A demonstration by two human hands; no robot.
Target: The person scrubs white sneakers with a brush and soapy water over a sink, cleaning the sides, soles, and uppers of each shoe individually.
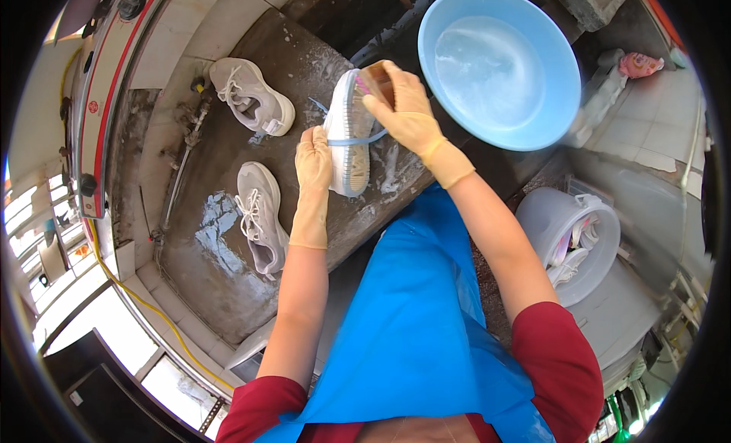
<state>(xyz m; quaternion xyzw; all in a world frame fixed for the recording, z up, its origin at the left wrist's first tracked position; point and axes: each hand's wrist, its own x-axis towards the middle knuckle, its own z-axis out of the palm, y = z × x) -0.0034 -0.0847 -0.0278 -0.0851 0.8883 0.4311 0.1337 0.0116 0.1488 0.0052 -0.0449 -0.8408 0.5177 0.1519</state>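
Both hands wear pale rubber gloves. My left hand (313, 160) grips a white sneaker (341, 169) from its left side, with the sole turned towards the right. A light blue strap or lace (357, 141) crosses the sole. My right hand (404, 103) holds a scrub brush (378, 84) with a brown back and pinkish bristles against one end of the sole; the brush is slightly blurred. Two greyish sneakers with white laces lie to the left, one (251, 97) higher up and one (262, 214) lower down, both apart from my hands.
A light blue basin (557, 109) with sudsy water stands at the upper right. Right of my blue apron, a translucent bucket (537, 223) holds several shoes. Foam and wet patches mark the dark slab (194, 283). A metal pipe (181, 177) runs along the tiled wall at left.
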